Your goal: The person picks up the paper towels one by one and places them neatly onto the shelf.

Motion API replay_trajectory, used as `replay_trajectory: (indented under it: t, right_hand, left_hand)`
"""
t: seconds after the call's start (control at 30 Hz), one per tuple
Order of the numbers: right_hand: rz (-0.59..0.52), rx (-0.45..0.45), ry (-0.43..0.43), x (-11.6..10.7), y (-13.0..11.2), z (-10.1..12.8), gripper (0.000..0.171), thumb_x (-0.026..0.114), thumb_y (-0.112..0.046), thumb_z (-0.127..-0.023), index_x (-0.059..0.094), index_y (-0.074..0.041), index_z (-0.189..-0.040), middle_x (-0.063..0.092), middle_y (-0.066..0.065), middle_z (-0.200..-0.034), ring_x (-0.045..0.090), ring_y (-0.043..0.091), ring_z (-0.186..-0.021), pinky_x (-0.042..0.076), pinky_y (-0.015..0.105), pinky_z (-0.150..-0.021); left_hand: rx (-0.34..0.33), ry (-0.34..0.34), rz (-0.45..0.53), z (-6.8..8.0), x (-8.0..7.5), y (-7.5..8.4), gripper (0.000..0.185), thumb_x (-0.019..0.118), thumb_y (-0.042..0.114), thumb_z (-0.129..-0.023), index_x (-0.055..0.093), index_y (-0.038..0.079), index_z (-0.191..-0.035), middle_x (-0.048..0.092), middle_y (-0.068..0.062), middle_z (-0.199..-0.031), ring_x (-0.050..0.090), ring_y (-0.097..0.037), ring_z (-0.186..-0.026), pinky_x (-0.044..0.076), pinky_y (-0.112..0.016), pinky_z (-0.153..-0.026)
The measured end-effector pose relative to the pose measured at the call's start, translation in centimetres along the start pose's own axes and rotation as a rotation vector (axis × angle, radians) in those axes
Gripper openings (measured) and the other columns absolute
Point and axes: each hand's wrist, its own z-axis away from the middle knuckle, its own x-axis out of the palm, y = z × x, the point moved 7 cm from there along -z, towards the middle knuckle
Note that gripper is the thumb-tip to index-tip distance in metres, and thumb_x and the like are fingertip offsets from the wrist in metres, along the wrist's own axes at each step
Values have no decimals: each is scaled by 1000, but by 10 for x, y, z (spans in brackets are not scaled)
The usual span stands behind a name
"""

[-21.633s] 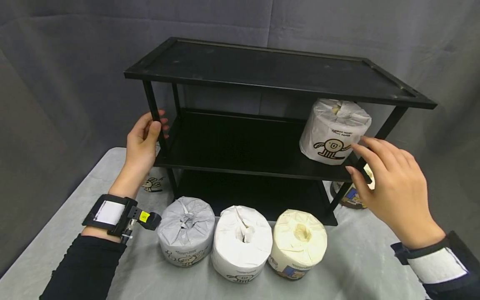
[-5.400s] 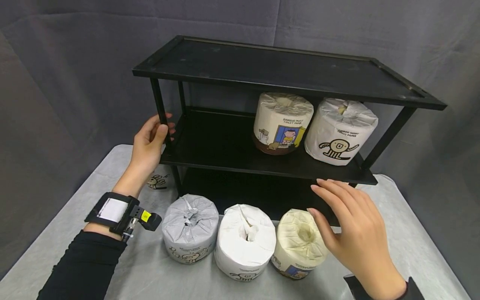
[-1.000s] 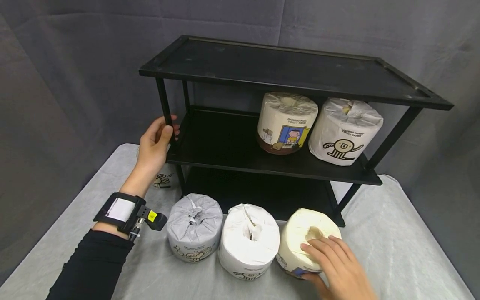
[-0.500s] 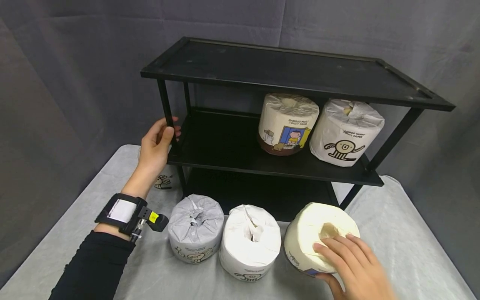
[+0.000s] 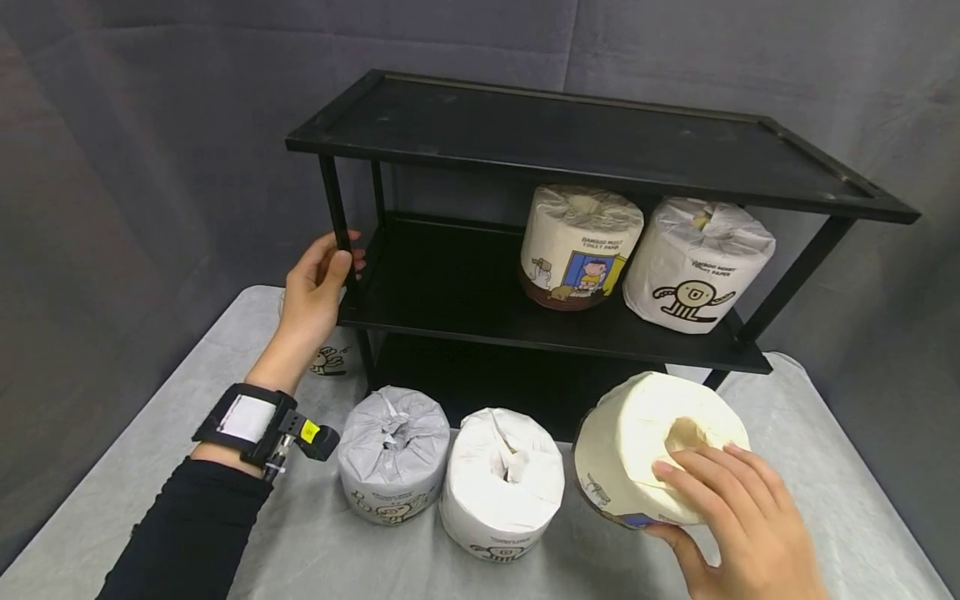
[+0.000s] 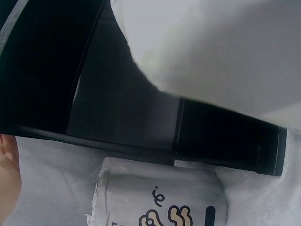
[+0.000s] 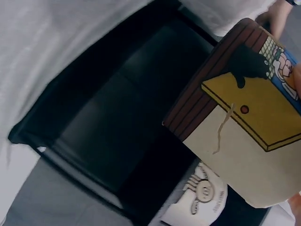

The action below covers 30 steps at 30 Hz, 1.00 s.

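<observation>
My left hand [image 5: 311, 292] grips the left front post [image 5: 332, 196] of the black shelf rack [image 5: 600, 137]. With its fingers on the top and its thumb low on the side, my right hand [image 5: 750, 517] holds a cream-wrapped toilet roll [image 5: 626, 446], raised in front of the rack's right end and tilted. The roll's printed side [image 7: 263, 103], with a yellow panel and brown band, shows in the right wrist view. Two toilet rolls stand on the middle shelf toward the right: one with a blue picture [image 5: 573, 250], one with a striped figure [image 5: 697, 267].
A grey-wrapped toilet roll [image 5: 393, 454] and a white one [image 5: 502, 492] stand side by side on the covered table [image 5: 847, 483] before the rack. Another roll [image 5: 330, 358] stands left of the rack, partly behind my left hand. A grey curtain [image 5: 465, 33] hangs behind.
The blue-picture roll has joined the striped-figure roll on the middle shelf since the oldest frame. Within the last second my right hand lifted the cream toilet roll up and rightward, tilting it. Left hand keeps its grip.
</observation>
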Motion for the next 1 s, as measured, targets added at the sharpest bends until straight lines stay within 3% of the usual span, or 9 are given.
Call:
replay_trajectory:
  t: [0.2, 0.37, 0.57, 1.0]
  right_hand:
    - [-31, -92, 141, -10, -10, -25, 44, 55, -39, -101, 68, 3, -97, 66, 22, -92, 57, 34, -86, 34, 31, -112]
    - [-44, -163, 174, -9, -16, -39, 38, 57, -34, -100, 68, 2, -98, 67, 21, -91, 57, 35, -83, 35, 32, -111]
    - [-53, -232, 192, -3, -20, -49, 34, 57, -30, -100, 68, 2, -99, 67, 20, -91, 58, 36, -82, 37, 34, -109]
    - [-75, -215, 196, 2, -24, -68, 35, 58, -31, -100, 68, 3, -102, 68, 21, -95, 60, 37, -85, 39, 38, -104]
  left_hand:
    - [9, 5, 16, 0, 0, 1, 53, 57, 44, -91, 63, 1, -122, 67, -11, -102, 62, -12, -93, 50, -22, -84]
    - [2, 13, 19, 0, 0, 0, 57, 57, 42, -92, 60, -6, -123, 67, -9, -102, 62, -11, -93, 50, -22, -84]
    - [-3, 14, 18, 0, 0, 0, 52, 57, 42, -92, 63, 1, -122, 67, -10, -102, 62, -12, -93, 50, -22, -85]
    - [-7, 5, -24, 1, -1, 1, 51, 54, 41, -94, 62, 0, -124, 65, -13, -104, 62, -12, -94, 49, -22, -85]
